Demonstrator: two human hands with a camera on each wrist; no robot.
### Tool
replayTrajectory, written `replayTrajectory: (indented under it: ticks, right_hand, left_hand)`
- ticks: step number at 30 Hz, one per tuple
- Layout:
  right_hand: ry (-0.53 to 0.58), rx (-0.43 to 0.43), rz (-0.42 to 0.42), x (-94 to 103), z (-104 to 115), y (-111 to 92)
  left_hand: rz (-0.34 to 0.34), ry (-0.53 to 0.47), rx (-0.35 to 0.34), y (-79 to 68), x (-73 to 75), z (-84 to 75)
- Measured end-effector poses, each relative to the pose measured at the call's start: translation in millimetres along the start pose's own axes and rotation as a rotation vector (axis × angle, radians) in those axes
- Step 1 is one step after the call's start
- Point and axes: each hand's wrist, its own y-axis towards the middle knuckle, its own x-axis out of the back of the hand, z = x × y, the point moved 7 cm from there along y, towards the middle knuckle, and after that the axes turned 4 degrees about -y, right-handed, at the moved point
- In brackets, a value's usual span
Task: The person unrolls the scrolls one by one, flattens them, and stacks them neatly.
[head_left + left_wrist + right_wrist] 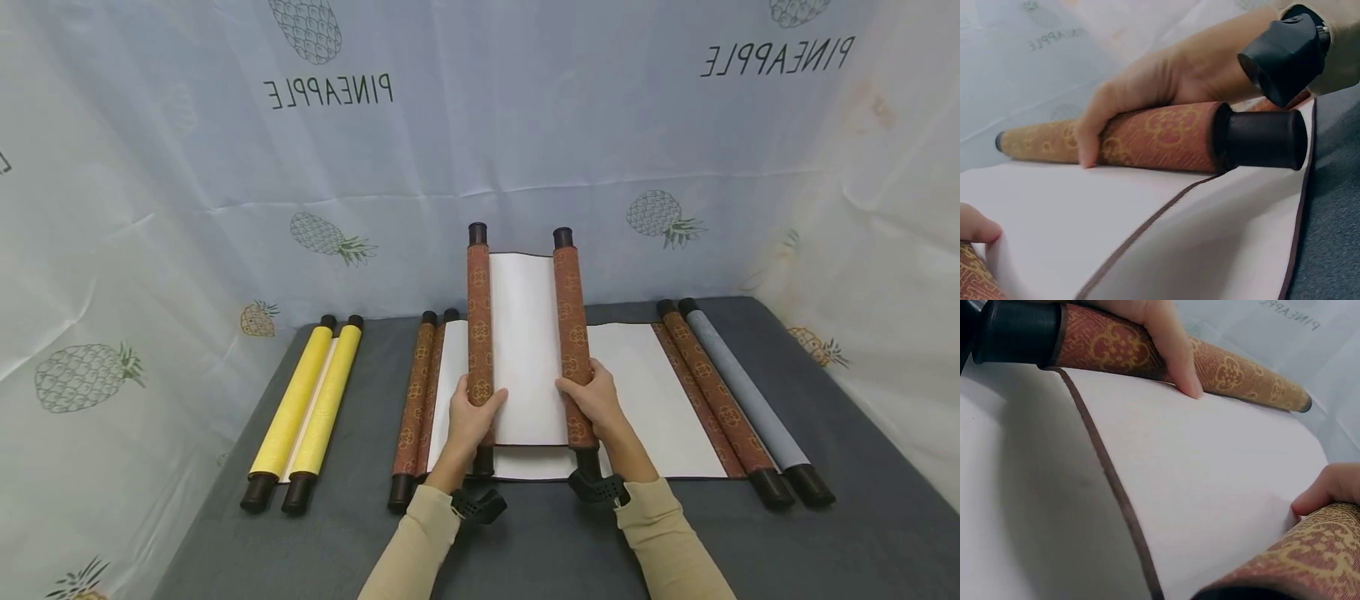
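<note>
Both hands hold a partly unrolled scroll up off the table, its white paper (525,350) spanning two red-brown rolls with gold patterns and black end knobs. My left hand (471,417) grips the left roll (480,321); in the left wrist view the thumb (1088,144) lies over that roll. My right hand (597,396) grips the right roll (572,321), its thumb (1182,365) bent over the patterned cloth in the right wrist view. Beneath the held scroll, a second white sheet (648,383) lies spread, with brown patterned rolls at its left and right.
A yellow scroll (330,400), two rolls side by side, lies on the left of the dark grey table (345,550). On the right, a grey roll (750,387) with black ends lies against a brown roll (716,392). Pineapple-printed cloth (480,108) hangs behind and at the sides.
</note>
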Motion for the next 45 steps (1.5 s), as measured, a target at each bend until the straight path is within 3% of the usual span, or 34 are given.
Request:
replayTrajectory:
  ticks: [4, 11, 16, 19, 23, 29, 38, 45]
  right_hand:
    - [-0.011, 0.014, -0.005, 4.7, 1, 1]
    - [-0.010, 0.028, 0.005, 7.7, 2, 0]
    - [-0.012, 0.015, 0.035, 8.0, 2, -1]
    - [-0.006, 0.015, 0.058, 10.7, 2, -1]
    - [0.038, 0.013, 0.110, 13.7, 5, -2]
    - [0.073, -0.016, 0.151, 11.8, 9, -5]
    - [0.122, -0.098, 0.098, 7.2, 11, -7]
    - [0.114, -0.073, 0.016, 9.4, 12, -9]
  left_hand:
    - [0.013, 0.012, -0.002, 2.0, 2.4, -1.1]
    - [0.001, 0.046, -0.095, 4.7, 11.0, -9.0]
    - [0.018, 0.036, -0.116, 6.3, 18.9, -11.3]
    - [0.046, 0.031, -0.100, 7.2, 21.3, -11.3]
    - [0.061, 0.027, -0.029, 7.8, 21.9, -8.4]
    - [0.020, -0.004, 0.061, 8.8, 21.1, -1.9]
    - [-0.044, -0.030, -0.021, 7.9, 22.6, -8.4]
    - [-0.039, -0.032, -0.029, 6.8, 23.8, -7.3]
